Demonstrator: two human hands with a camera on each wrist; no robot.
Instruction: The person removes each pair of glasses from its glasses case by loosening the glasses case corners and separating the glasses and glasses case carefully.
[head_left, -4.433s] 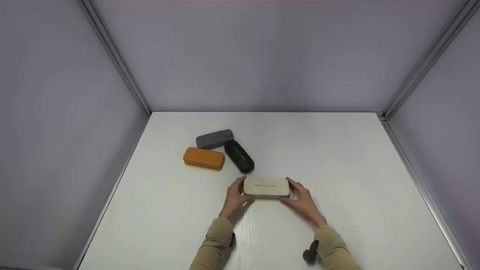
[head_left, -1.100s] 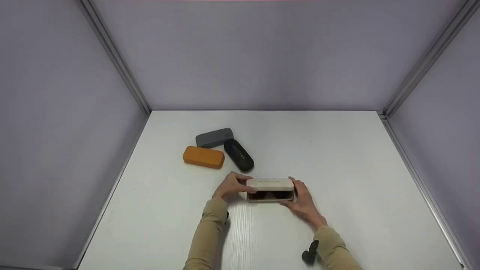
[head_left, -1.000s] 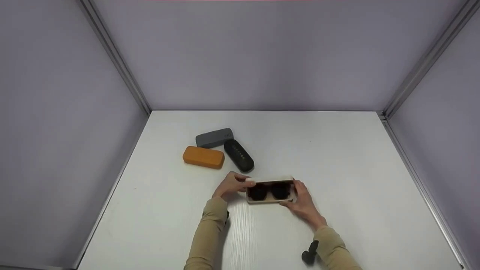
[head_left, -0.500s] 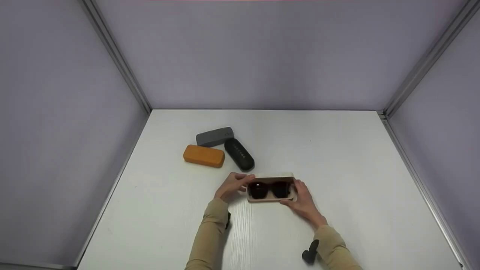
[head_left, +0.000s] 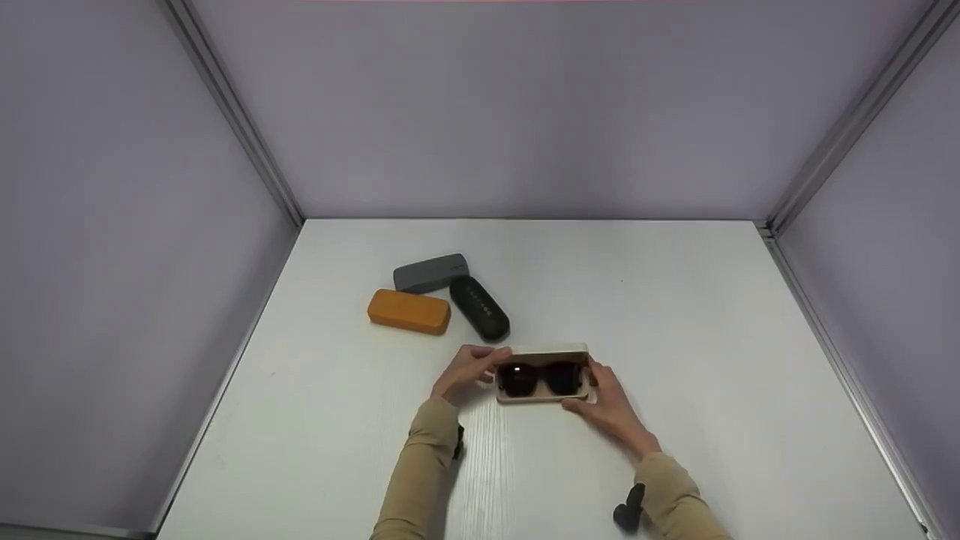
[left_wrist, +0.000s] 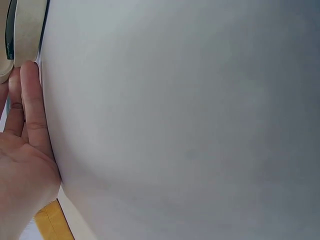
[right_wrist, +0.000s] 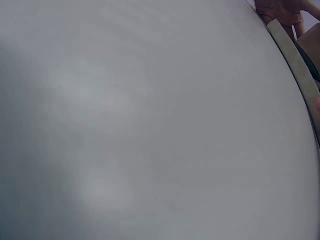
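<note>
A cream glasses case (head_left: 551, 349) sits on the table in the head view with its lid raised. Dark sunglasses (head_left: 561, 378) lie folded inside it. At the lid's left end, my left hand (head_left: 459, 373) pinches the edge, thumb in front. My right hand (head_left: 611, 412) grips the case's right end, thumb at the front and fingers behind. The left wrist view shows fingers (left_wrist: 34, 105) reaching the end of the case (left_wrist: 29, 30). Only a strip of the case (right_wrist: 296, 62) appears in the right wrist view, and most of the right hand is out of that frame.
Beyond the left hand lie three more glasses cases: an orange one (head_left: 409, 312), a grey one (head_left: 431, 274) and a black one (head_left: 480, 309), close together. The white table (head_left: 697, 315) has grey panels on its left, right and far sides.
The cream case's lid has swung up and back, uncovering the sunglasses. My left hand has gone from the case's left side to the lid's edge. The right hand keeps its grip.
</note>
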